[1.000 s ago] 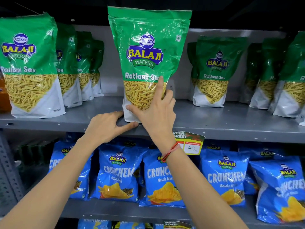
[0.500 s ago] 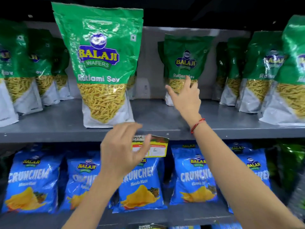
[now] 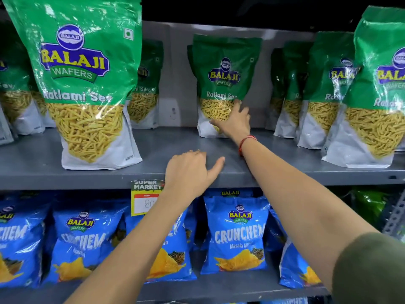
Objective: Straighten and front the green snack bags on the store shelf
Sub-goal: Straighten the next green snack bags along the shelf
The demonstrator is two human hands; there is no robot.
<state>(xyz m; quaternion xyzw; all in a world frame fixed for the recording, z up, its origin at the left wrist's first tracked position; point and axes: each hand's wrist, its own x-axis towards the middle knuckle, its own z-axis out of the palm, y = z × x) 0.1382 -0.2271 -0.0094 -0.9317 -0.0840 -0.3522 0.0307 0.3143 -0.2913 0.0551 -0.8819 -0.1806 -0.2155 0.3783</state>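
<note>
Two bare arms were stretched toward the grey metal shelf (image 3: pixel 65 176). The right hand (image 3: pixel 234 122) was reached far back, palm laid against the lower front of a green Ratlami Sev bag (image 3: pixel 223 84), fingers spread open on its clear window and not closed around it. That bag was set upright well back on the shelf, its long axis vertical and its printed face turned toward the near edge. The left hand (image 3: pixel 188 172) was rested at the shelf's near lip, fingers loosely curled, thumb stuck out to the right, nothing gripped. One larger-looking bag of the same kind (image 3: pixel 85 84) was stood at the near edge to the left, upright and front-facing. Blue Crunchem bags (image 3: pixel 237 235) were ranged on the shelf below.
</note>
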